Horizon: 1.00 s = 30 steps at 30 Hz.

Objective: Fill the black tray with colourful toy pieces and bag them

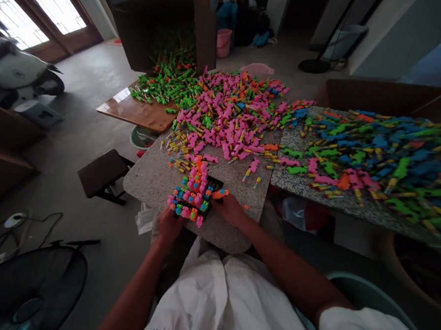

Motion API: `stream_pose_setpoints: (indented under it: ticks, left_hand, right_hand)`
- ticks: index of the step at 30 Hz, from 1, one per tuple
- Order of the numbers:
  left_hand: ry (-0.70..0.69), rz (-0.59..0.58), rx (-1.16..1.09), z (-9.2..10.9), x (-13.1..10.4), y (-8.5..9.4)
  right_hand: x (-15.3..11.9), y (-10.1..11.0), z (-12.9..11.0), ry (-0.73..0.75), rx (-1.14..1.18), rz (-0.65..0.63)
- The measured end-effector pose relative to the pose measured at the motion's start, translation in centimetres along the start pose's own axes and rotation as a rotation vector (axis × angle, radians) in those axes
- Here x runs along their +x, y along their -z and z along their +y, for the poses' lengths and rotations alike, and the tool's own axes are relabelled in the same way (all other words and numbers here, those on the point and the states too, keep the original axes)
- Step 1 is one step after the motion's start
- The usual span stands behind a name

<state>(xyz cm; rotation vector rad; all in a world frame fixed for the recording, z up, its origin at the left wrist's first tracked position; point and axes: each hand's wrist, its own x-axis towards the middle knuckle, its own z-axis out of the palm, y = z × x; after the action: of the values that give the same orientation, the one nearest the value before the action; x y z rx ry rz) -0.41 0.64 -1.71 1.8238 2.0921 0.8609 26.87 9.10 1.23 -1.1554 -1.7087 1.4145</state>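
Near the front edge of the speckled table (146, 173) lies a black tray (215, 183) with many small pink, blue, green and orange pieces on it. My left hand (168, 225) is at the tray's near left corner, beside the colourful pieces (192, 198); its fingers are mostly hidden. At the tray's right side, my right hand (230, 209) is closed on an orange toy piece (219, 194). Beyond the tray spreads a big heap of pink toy pieces (226, 116), with small yellow pieces (179, 145) at its near left edge.
Green toys (169, 83) spill from a large cardboard box (207, 36) onto a brown board (142, 112). Blue and green toys (380, 144) cover a granite table on the right. A dark stool (104, 172) and a fan (32, 293) stand on the left.
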Motion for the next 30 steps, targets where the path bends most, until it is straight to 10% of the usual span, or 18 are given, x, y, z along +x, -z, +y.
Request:
stream_pose_setpoints:
  ticks: [15,30]
  left_hand:
    - [0.01,-0.023,0.002,0.5,0.2,0.1]
    - [-0.007,-0.013,0.04,-0.4,-0.1,-0.3]
  right_hand:
    - [0.3,-0.7,-0.4,-0.106,-0.26,0.156]
    - [0.7,0.1,-2.1,0.05,-0.546,-0.064]
